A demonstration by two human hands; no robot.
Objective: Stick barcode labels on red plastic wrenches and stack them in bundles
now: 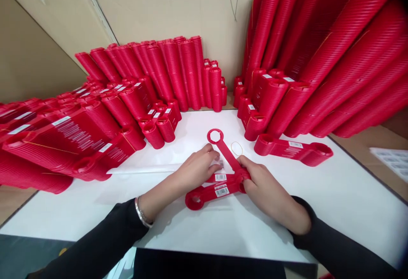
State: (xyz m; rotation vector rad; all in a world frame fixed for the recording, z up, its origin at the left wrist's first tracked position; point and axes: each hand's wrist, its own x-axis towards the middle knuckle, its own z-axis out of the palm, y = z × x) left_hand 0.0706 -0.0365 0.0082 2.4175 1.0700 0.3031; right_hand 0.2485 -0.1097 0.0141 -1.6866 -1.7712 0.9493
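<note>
My right hand [266, 187] is closed around the ring end of a flat red plastic double-ring wrench [228, 155]. The wrench's other ring points away from me. Beneath that grip, more red wrenches [208, 193] with white barcode labels fan out over the table. My left hand [198, 166] is beside them, its fingers curled and pinched together. A bit of clear, shiny material shows at its fingertips, but what it holds I cannot make out. A thin rubber band [236, 148] lies just beyond my right hand.
Banded stacks of red wrenches [127, 100] crowd the left and back, and taller stacks [344, 58] lean at the right. One short bundle [293, 149] lies on the white table [334, 202] at right. A white sheet [143, 169] lies left of my left hand.
</note>
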